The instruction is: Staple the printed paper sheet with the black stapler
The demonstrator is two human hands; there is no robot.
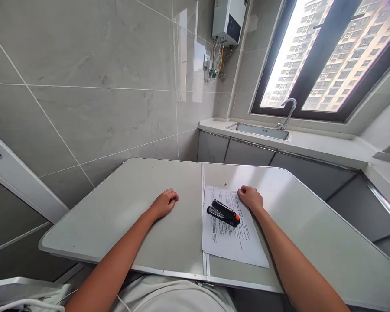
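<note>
Printed white paper (229, 249) lies on the right half of the folding table (169, 255), beside its centre seam. On the paper rests a black stapler (225, 213) with an orange-red end pointing right. My left hand (164, 203) rests on the table left of the paper, fingers curled in, with nothing visible in them. At the paper's upper right edge is my right hand (251, 197), its fingers curled too; whether they hold anything is hidden. Neither hand touches the stapler. Just above the paper lie tiny dark bits (225, 184), too small to make out.
Behind the table runs a white counter (325, 145) with a sink (260, 131) and a faucet (289, 113) under the window. A water heater (229, 21) hangs on the tiled wall. At the lower left stands a white chair-like object (22, 288) with a cable.
</note>
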